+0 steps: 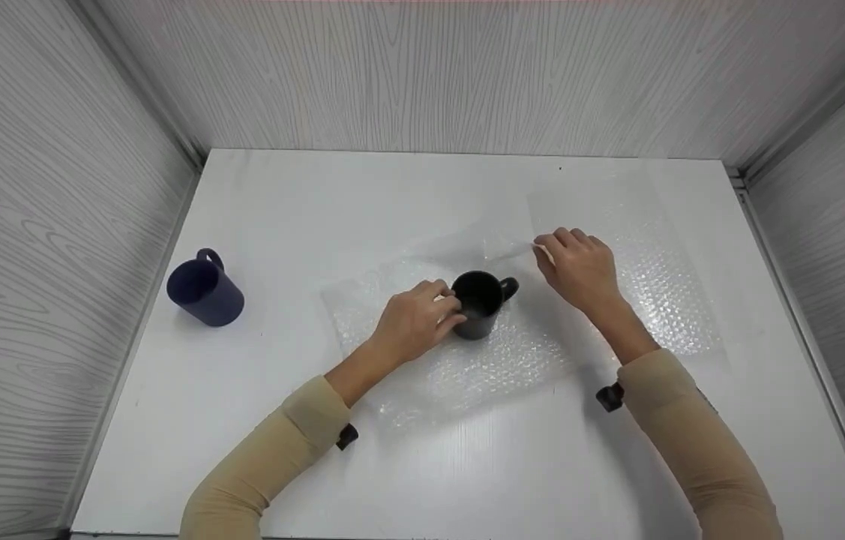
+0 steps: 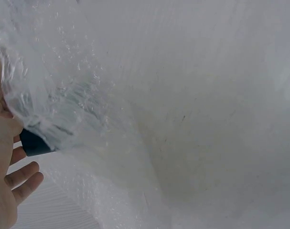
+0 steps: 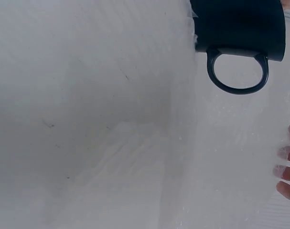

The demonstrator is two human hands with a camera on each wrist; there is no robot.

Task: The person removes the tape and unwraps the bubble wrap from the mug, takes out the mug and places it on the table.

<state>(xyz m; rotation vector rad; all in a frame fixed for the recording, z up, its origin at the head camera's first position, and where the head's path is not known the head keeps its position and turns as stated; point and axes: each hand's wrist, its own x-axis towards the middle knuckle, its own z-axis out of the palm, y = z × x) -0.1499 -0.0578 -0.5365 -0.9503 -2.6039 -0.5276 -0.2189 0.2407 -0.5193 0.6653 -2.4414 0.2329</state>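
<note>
A black mug (image 1: 473, 321) stands on a sheet of bubble wrap (image 1: 497, 367) near the middle of the table, its handle pointing right. My left hand (image 1: 415, 319) holds the mug's left side, with thumb and fingers around the rim. Off to the right, my right hand (image 1: 578, 268) pinches the far edge of the wrap, which is drawn up a little behind the mug. In the left wrist view, clear wrap covers much of the dark mug (image 2: 36, 143). The right wrist view shows the mug's handle (image 3: 238, 90) and fingertips (image 3: 288, 186) at the right border.
A dark blue mug (image 1: 216, 298) sits at the left of the white table (image 1: 362, 187). More bubble wrap (image 1: 662, 292) extends flat on the right side. Grey wood-patterned panels (image 1: 407, 75) close in the back and both sides.
</note>
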